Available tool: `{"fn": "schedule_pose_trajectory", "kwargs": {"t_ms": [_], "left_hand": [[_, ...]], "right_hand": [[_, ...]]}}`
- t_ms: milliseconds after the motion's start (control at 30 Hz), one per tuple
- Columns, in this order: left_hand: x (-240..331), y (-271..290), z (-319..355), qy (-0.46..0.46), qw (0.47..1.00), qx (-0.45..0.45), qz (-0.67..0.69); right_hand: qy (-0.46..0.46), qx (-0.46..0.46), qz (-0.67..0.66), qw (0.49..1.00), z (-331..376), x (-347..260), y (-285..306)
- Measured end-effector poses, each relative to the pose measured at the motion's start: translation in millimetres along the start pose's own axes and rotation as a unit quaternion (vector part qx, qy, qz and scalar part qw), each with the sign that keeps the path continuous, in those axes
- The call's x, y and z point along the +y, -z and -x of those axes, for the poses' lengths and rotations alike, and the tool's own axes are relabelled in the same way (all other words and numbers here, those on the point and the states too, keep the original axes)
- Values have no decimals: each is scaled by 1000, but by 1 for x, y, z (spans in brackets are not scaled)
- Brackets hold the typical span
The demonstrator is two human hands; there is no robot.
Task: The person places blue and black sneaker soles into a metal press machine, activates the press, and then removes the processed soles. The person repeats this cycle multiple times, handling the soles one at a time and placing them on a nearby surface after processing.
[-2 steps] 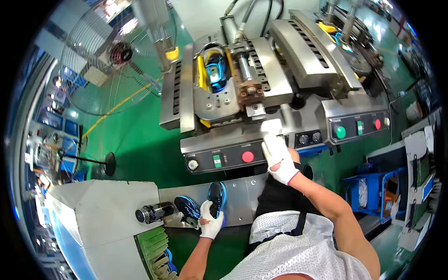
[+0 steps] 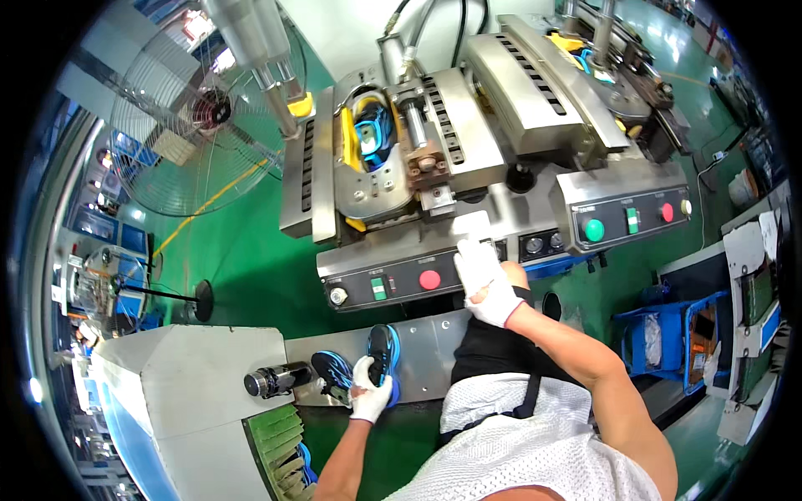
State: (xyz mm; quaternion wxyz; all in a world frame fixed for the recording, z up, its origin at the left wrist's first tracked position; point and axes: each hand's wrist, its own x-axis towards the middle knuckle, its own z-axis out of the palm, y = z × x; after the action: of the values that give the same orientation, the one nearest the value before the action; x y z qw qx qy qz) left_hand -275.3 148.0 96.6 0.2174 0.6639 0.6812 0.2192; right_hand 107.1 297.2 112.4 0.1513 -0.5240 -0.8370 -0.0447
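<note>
Since the earlier frame nothing has shifted: my left hand (image 2: 370, 391) stays closed around the blue-and-black sports shoe (image 2: 383, 355) on the steel desk (image 2: 434, 342). My right hand (image 2: 483, 280) rests flat and open, holding nothing, on the grey machine control panel (image 2: 393, 280); straying onto the round red button (image 2: 429, 280) could cause unintended actuation.

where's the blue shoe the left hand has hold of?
In the head view, low and left of centre: the blue shoe lies on the steel shelf under the control panel, in the left hand, beside a second shoe.
</note>
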Motion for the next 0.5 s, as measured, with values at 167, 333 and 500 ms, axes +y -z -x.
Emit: {"fn": "schedule_pose_trajectory", "kwargs": {"t_ms": [167,333,500], "left_hand": [[81,46,-13,98,991,-86,24],[227,24,-34,-80,975,-160,130],[388,-67,-24,-176,940,-170,236]], "right_hand": [[-36,8,-297,954,40,-14,82],[-145,-5,-450,881,167,-22,146],[-275,46,-245,929,223,-33,186]]}}
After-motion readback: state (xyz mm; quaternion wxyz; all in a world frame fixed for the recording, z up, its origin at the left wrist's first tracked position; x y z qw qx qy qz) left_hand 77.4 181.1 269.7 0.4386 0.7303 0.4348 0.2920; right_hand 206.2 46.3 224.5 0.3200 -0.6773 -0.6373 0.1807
